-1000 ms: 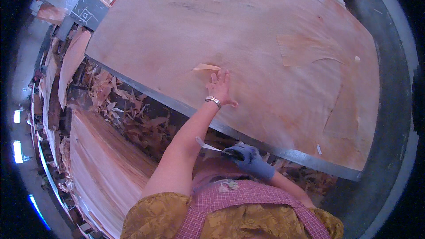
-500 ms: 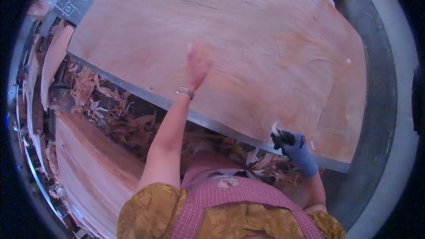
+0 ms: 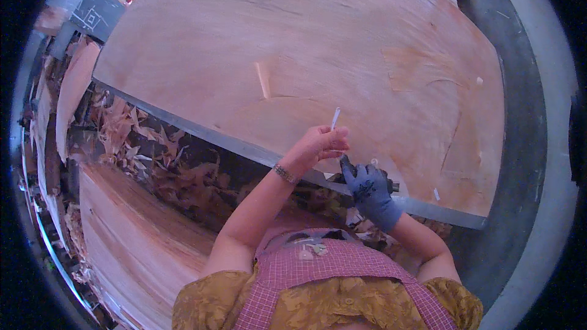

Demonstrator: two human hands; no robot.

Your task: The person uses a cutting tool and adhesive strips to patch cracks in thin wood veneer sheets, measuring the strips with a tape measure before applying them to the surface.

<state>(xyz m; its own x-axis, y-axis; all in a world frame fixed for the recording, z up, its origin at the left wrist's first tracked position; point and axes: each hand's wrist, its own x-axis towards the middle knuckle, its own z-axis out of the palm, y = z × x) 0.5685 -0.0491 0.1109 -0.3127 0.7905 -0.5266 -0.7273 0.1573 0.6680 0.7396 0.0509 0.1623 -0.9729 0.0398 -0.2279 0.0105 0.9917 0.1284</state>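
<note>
My bare left hand [image 3: 319,146], a metal band at its wrist, pinches a narrow white strip [image 3: 335,118] that sticks up past the fingers. Right beside it, my right hand [image 3: 369,188] wears a grey-blue glove and is closed around a dark tool [image 3: 394,187]; its kind is mostly hidden by the fingers. The fingertips of both hands almost meet above the near edge of a large thin wood veneer sheet [image 3: 342,43]. A pale narrow gap or strip [image 3: 263,79] shows in the sheet, ahead and left of my hands.
A grey table edge [image 3: 195,128] runs under the veneer. Torn veneer scraps [image 3: 128,128] fill the space below it. More veneer [image 3: 134,226] lies at the lower left. A small white piece [image 3: 436,194] rests on the sheet at the right. A grey box [image 3: 98,11] stands far left.
My left hand has come back from the middle of the sheet toward my right hand, uncovering the pale gap, and now pinches the white strip. My gloved right hand has moved left.
</note>
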